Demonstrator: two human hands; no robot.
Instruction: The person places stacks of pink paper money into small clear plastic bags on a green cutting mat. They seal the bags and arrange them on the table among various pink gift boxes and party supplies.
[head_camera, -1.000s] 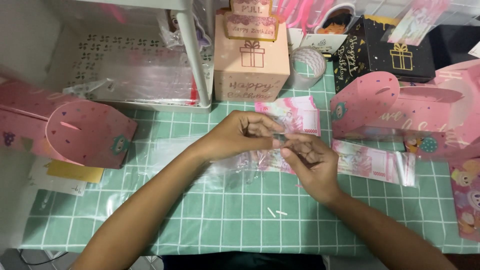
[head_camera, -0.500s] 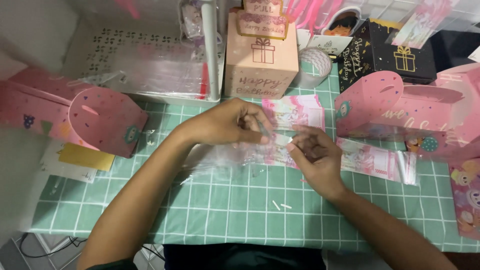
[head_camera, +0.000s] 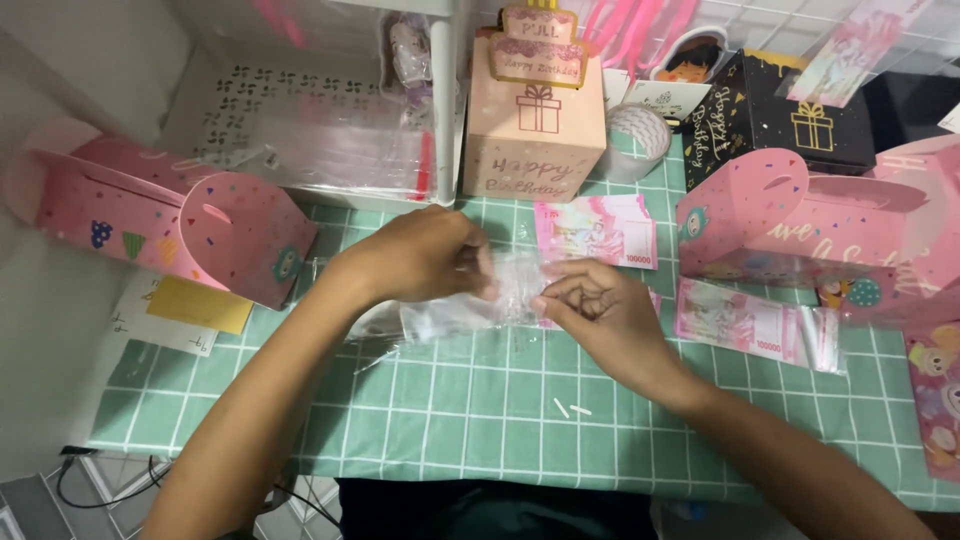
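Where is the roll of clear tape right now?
In the head view, the clear tape roll stands at the back of the green grid mat, right of centre, between the peach gift box and the black gift box.

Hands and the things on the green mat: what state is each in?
left hand: gripping the clear plastic sleeve
right hand: pinching the sleeve's end
clear plastic sleeve: crumpled, held just above the mat
pink banknotes: lying flat
tape roll: standing on edge
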